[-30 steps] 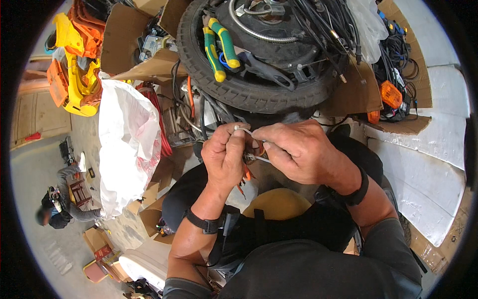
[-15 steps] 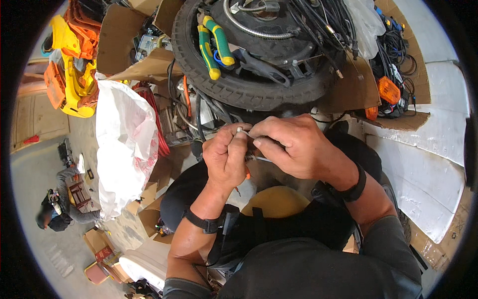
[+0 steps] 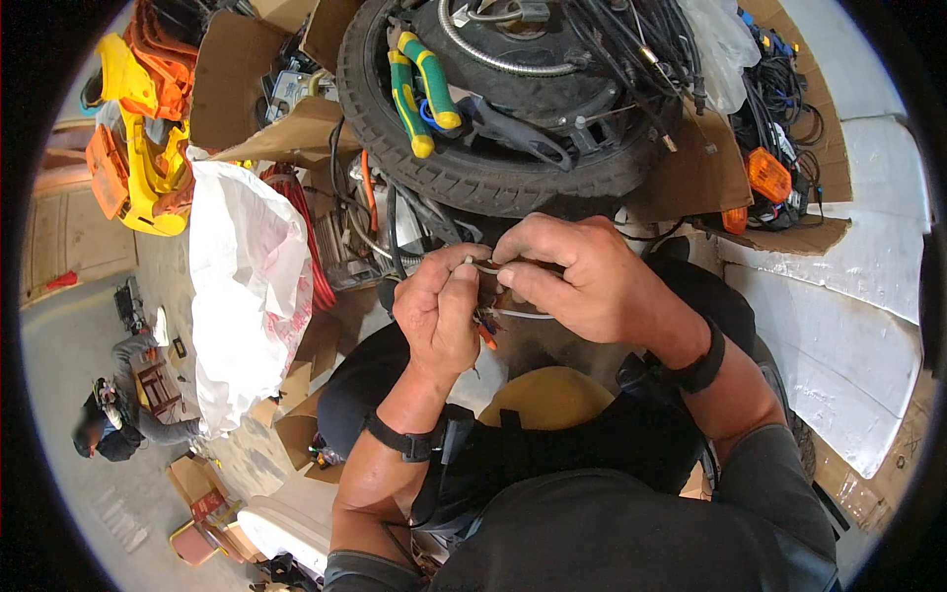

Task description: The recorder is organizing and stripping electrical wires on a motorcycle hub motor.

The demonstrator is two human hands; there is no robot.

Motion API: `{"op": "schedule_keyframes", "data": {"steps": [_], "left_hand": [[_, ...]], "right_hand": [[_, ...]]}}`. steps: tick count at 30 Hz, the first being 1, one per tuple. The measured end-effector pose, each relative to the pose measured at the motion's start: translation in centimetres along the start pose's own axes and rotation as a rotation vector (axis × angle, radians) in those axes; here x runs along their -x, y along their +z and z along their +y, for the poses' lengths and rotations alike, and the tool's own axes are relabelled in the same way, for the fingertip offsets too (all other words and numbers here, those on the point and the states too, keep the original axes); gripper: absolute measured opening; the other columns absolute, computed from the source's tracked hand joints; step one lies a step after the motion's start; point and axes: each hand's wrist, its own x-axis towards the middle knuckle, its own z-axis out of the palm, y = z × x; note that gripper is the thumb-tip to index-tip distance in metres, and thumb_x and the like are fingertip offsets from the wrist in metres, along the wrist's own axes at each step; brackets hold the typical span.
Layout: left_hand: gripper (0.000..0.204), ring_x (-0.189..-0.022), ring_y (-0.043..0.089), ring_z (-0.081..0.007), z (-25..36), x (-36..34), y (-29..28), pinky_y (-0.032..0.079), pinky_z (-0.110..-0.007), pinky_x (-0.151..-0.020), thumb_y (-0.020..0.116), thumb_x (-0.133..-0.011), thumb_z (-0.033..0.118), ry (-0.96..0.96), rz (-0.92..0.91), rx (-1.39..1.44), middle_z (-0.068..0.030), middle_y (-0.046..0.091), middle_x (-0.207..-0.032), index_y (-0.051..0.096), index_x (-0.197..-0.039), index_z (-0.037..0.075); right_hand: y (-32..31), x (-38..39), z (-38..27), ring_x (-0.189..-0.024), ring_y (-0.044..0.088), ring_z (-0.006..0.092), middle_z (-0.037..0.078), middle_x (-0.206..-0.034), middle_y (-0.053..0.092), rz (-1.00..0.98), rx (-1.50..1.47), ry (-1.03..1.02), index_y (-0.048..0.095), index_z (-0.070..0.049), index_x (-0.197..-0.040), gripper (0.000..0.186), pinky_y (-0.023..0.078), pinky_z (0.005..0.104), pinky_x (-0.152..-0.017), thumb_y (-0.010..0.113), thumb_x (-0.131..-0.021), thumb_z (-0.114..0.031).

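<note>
Both hands meet in the middle, in front of a wheel with a black tyre. My left hand is closed, its thumb and forefinger pinching the small white end of a thin strip that looks like a cable tie. Thumb and fingers of my right hand pinch the same strip a little to the right. Part of the strip curves below the hands. Beneath my left fingers shows a bit of orange wire; what it joins is hidden. Pliers with green and yellow handles lie on the wheel.
A white bag stands at left, beside red cable. Orange and yellow plastic parts are farther left. At right, a cardboard box holds cables and an orange lamp. Another person sits at far left. Black cables lie over the wheel.
My right hand has shifted slightly up and left, and my left hand slightly left. The strip stays pinched, its lower part now more curved. The pliers have not moved on the wheel.
</note>
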Motion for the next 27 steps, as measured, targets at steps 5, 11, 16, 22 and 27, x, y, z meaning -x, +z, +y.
{"op": "schedule_keyframes", "data": {"steps": [5, 11, 16, 22, 27], "left_hand": [[0.018, -0.063, 0.060, -0.0109, -1.3, -0.4, -0.1, 0.048, -0.025, -0.059, 0.054, -0.091, 0.005, 0.237, 0.003, -0.057, -0.0084, 0.066, -0.074, 0.066, -0.098, -0.005], [0.018, -0.063, 0.059, -0.0139, -1.5, -0.5, -0.1, 0.047, -0.026, -0.059, 0.057, -0.086, 0.001, 0.332, 0.011, -0.013, -0.0114, 0.065, -0.076, 0.066, -0.100, -0.007], [0.020, -0.061, 0.057, -0.0162, -1.0, -0.7, -0.5, 0.047, -0.027, -0.059, 0.057, -0.082, -0.003, 0.357, -0.011, 0.008, -0.0130, 0.063, -0.074, 0.066, -0.100, -0.009], [0.027, -0.058, 0.056, -0.0174, -0.9, -0.8, -0.5, 0.046, -0.028, -0.057, 0.059, -0.078, -0.004, 0.487, -0.001, -0.075, -0.0123, 0.061, -0.069, 0.066, -0.103, -0.010], [0.029, -0.054, 0.056, -0.0174, -1.2, -0.8, -0.7, 0.046, -0.029, -0.056, 0.060, -0.078, -0.004, 0.509, -0.037, -0.061, -0.0117, 0.060, -0.066, 0.066, -0.106, -0.010]], "right_hand": [[0.0, 0.0, 0.4, -0.067, 0.063, 0.0111, 0.009, -0.078, 0.067, -0.055, -0.056, 0.074, 0.063, 0.001, -0.097, 0.011, 0.049, 0.0273, -0.061, 0.064, -0.088, -0.006], [0.6, 0.0, 0.1, -0.061, 0.054, 0.0056, 0.003, -0.073, 0.062, -0.103, -0.349, 0.289, 0.063, 0.001, -0.098, 0.010, 0.043, 0.0230, -0.053, 0.059, -0.093, -0.007], [0.7, -0.3, -0.5, -0.066, 0.053, 0.0050, 0.001, -0.071, 0.060, -0.070, -0.555, 0.397, 0.063, 0.002, -0.095, 0.011, 0.044, 0.0221, -0.056, 0.057, -0.093, -0.006], [1.1, 0.0, 0.4, -0.056, 0.048, 0.0041, 0.000, -0.067, 0.057, -0.110, -0.674, 0.426, 0.062, 0.002, -0.094, 0.009, 0.037, 0.0214, -0.047, 0.057, -0.093, -0.005], [1.3, -0.2, 0.7, -0.054, 0.046, 0.0039, 0.001, -0.065, 0.056, -0.100, -0.717, 0.450, 0.062, 0.001, -0.092, 0.007, 0.033, 0.0210, -0.045, 0.058, -0.092, -0.005]]}}
